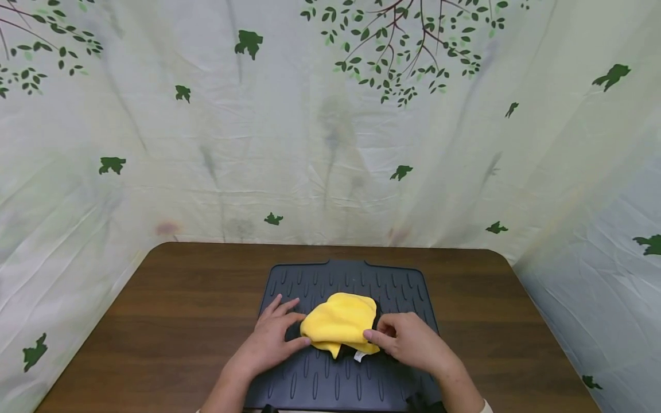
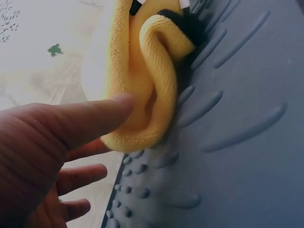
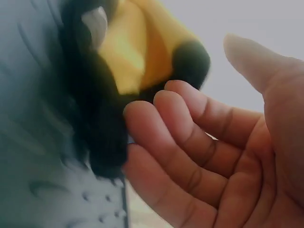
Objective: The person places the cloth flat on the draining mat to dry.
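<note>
A folded yellow fleece piece (image 1: 338,321) with black parts and a white tag (image 1: 359,356) lies on a dark ridged mat; its exact kind is unclear. My left hand (image 1: 271,338) pinches its left edge, and in the left wrist view the thumb (image 2: 95,118) lies over the fold with a finger passing behind. The other left fingers spread apart. On the opposite side is my right hand (image 1: 413,341). In the right wrist view its bent fingers (image 3: 175,156) are at the black edge (image 3: 192,61), while the thumb (image 3: 251,61) stands well away from them.
The dark mat (image 1: 315,390) with raised ridges lies on a brown wooden table (image 1: 206,310). Behind and around the table hangs a pale curtain (image 1: 289,143) printed with green leaves and branches. Small black objects (image 1: 426,401) show at the mat's near edge.
</note>
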{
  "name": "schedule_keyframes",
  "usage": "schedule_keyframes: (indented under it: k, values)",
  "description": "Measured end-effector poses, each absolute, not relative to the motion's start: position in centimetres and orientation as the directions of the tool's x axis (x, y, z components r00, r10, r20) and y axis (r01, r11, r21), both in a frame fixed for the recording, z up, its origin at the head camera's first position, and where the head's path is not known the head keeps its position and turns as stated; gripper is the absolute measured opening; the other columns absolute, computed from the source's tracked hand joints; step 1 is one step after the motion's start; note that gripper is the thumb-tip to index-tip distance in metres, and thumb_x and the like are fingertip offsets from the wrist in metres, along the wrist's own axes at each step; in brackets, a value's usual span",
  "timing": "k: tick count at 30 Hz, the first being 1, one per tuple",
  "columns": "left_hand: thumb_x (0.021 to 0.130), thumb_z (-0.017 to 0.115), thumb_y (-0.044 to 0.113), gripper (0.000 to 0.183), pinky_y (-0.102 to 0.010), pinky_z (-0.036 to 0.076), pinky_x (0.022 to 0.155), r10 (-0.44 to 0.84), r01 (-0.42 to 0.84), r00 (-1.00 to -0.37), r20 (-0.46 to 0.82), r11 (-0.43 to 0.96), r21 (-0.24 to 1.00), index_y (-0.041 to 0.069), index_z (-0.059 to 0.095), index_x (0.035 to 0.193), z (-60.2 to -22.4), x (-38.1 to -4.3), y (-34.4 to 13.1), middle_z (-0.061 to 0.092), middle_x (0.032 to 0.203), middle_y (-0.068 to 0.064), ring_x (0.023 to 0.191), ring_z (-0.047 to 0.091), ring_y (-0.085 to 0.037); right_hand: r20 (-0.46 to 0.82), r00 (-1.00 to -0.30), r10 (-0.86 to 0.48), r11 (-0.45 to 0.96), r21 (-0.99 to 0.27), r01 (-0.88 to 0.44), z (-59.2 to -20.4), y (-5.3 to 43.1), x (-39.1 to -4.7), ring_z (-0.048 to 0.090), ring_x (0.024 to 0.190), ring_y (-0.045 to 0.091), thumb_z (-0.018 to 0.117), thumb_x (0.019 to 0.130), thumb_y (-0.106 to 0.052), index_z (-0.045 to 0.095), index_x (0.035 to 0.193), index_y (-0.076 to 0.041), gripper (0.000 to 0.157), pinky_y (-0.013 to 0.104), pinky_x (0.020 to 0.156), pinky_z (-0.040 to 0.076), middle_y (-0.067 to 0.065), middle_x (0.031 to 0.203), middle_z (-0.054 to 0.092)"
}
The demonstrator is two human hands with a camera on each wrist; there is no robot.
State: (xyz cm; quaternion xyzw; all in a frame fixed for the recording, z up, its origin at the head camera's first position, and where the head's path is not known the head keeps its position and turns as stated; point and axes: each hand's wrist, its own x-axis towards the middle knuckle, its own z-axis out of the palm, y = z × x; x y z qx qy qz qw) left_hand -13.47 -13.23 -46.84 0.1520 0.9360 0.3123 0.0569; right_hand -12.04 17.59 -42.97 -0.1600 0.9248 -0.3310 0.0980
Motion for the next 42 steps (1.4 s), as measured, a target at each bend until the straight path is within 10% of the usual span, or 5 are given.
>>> schedule_keyframes:
  k: [7, 13, 17, 30, 42]
  values:
    - [0.083, 0.086, 0.025, 0.022, -0.074, 0.024, 0.117, 0.348, 0.302, -0.936, 0.054, 0.714, 0.631, 0.022, 0.067, 0.093, -46.7, -13.4, -12.6, 0.067, 0.137, -0.010, 0.148, 0.039, -0.046, -0.014, -0.919, -0.394, 0.691, -0.664, -0.286, -43.4, 16.1, -11.8, 0.046, 0.057, 0.001, 0.074, 0.094, -0.037, 0.059, 0.079, -0.023, 0.025, 0.020, 0.053, 0.043, -0.013, 0.066, 0.054]
    - [0.088, 0.081, 0.024, 0.021, -0.048, 0.055, 0.097, 0.308, 0.265, -0.950, 0.057, 0.695, 0.669, 0.025, 0.061, 0.096, -45.5, -13.1, -12.6, 0.069, 0.100, 0.009, 0.107, 0.064, -0.023, 0.109, -0.950, -0.291, 0.720, -0.629, -0.293, -43.4, 16.0, -11.9, 0.051, 0.064, 0.000, 0.076, 0.093, -0.024, 0.057, 0.082, -0.022, 0.023, 0.019, 0.058, 0.048, -0.014, 0.073, 0.057]
    - [0.090, 0.079, 0.020, 0.022, -0.042, 0.060, 0.088, 0.261, 0.245, -0.961, 0.090, 0.659, 0.711, 0.025, 0.060, 0.100, -45.0, -13.0, -12.6, 0.074, 0.111, 0.004, 0.102, 0.069, -0.018, 0.155, -0.962, -0.226, 0.724, -0.634, -0.272, -43.3, 16.0, -11.9, 0.053, 0.068, 0.001, 0.077, 0.092, -0.023, 0.057, 0.082, -0.024, 0.023, 0.019, 0.060, 0.049, -0.015, 0.076, 0.058]
    - [0.089, 0.080, 0.014, 0.033, -0.042, 0.059, 0.093, 0.247, 0.450, -0.892, 0.378, 0.547, 0.706, 0.023, 0.063, 0.115, -44.7, -12.7, -12.6, 0.072, 0.107, 0.012, 0.100, 0.068, -0.007, 0.266, -0.957, -0.120, 0.707, -0.653, -0.270, -42.6, 16.6, -12.1, 0.056, 0.069, 0.001, 0.078, 0.091, -0.020, 0.063, 0.084, -0.024, 0.017, 0.019, 0.066, 0.055, -0.014, 0.076, 0.059]
    - [0.110, 0.046, 0.019, 0.027, -0.020, 0.043, 0.053, 0.442, 0.318, -0.894, 0.068, 0.520, 0.793, 0.020, 0.057, 0.134, -44.5, -12.8, -12.3, 0.055, 0.073, 0.007, 0.053, 0.044, -0.001, 0.333, -0.941, -0.060, 0.712, -0.647, -0.274, -42.3, 17.9, -12.4, 0.061, 0.074, 0.005, 0.072, 0.096, -0.013, 0.061, 0.097, -0.014, 0.011, 0.023, 0.067, 0.057, -0.004, 0.083, 0.066]
